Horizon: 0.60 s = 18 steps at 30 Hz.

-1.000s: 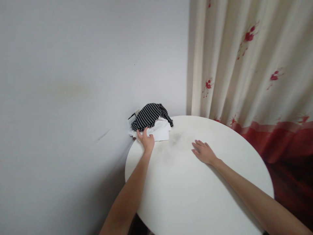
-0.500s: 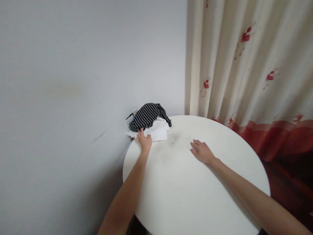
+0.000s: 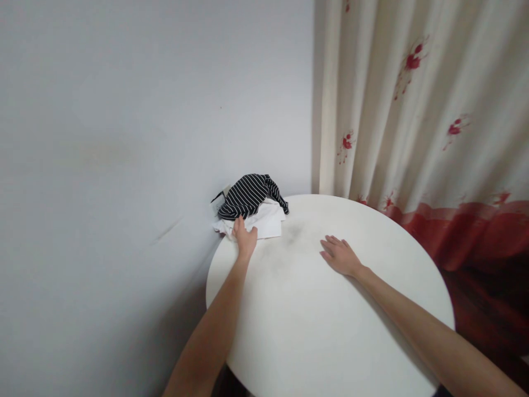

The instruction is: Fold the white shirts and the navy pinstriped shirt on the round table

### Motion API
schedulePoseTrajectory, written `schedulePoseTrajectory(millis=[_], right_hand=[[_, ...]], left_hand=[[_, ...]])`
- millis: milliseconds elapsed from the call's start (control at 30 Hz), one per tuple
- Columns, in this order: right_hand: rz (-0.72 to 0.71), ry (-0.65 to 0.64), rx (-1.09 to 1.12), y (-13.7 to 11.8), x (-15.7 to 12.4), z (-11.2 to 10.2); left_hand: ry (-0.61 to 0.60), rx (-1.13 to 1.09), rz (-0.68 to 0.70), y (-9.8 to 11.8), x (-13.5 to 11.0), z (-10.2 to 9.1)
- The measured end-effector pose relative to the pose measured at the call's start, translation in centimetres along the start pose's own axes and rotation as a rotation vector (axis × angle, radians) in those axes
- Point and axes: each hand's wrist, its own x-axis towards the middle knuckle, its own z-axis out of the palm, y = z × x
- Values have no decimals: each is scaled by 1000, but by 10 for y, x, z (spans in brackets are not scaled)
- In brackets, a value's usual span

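Note:
My left hand (image 3: 246, 237) is at the pile of clothes by the wall, its fingers apart over the white cloth (image 3: 270, 222) and its fingertips at the lower edge of the black-and-white striped garment (image 3: 247, 196). Whether it presses on the cloth or only rests there is hard to tell. The striped garment lies bunched on top of the white cloth, one narrow end drooping to the right. My right hand (image 3: 339, 255) lies palm down on the round white table (image 3: 314, 331), fingers stretched out, holding nothing.
A pale wall (image 3: 124, 138) borders the table on the left and behind. Behind the pile, a small light-coloured item (image 3: 218, 204) with a dark strip shows in part. At the right hangs a cream curtain (image 3: 384, 110) with red flowers and a red lower band.
The view has shifted very slightly. Both hands and the clothes keep practically the same places on the table.

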Motion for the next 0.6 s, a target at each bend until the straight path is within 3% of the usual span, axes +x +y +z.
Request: schedulePoseTrajectory(millis=[167, 367, 600], right_hand=[[4, -4, 8, 0, 1, 0], [-1, 0, 3, 1, 0, 0], [-8, 3, -2, 1, 0, -1]], left_hand=[[-66, -44, 198, 20, -14, 2], [-234, 26, 428, 46, -38, 10], [-339, 63, 631, 71, -62, 8]])
